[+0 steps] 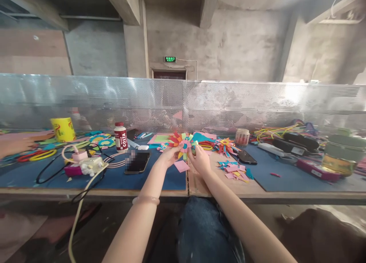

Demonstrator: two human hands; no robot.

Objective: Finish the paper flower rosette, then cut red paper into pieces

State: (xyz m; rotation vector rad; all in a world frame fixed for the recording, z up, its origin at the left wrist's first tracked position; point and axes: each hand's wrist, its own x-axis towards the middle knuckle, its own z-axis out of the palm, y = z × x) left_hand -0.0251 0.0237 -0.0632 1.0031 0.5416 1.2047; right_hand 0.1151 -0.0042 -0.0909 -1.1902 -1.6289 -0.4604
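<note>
At the middle of the clock, above the near edge of the table, a paper flower (185, 145) is held up between both hands. It has a pink centre, a blue ring around that, and petals of red, orange, yellow and green, with the red and orange ones fanned out toward 10 and 11 o'clock. The left hand (169, 156) comes in from 8 o'clock, thumb and fingers pinching the flower's near left edge, so the pink centre sits just beyond the thumb tip. From 4 o'clock the right hand (201, 160) reaches the opposite edge, thumb and forefinger bent toward the petals; I cannot tell whether those fingertips are pressed together on the paper.

Just below the flower, near 6 o'clock, a pink square of paper (182, 166) lies flat between the wrists. A second flower (225, 145), mostly orange and red, rests at 3 o'clock, with a jar (242, 137) past it. Toward 4 o'clock is a loose heap of paper scraps (235, 171), pink and blue. A red bottle (120, 137) stands at 9 o'clock, and a dark phone (143, 163) lies toward 8 o'clock.
</note>
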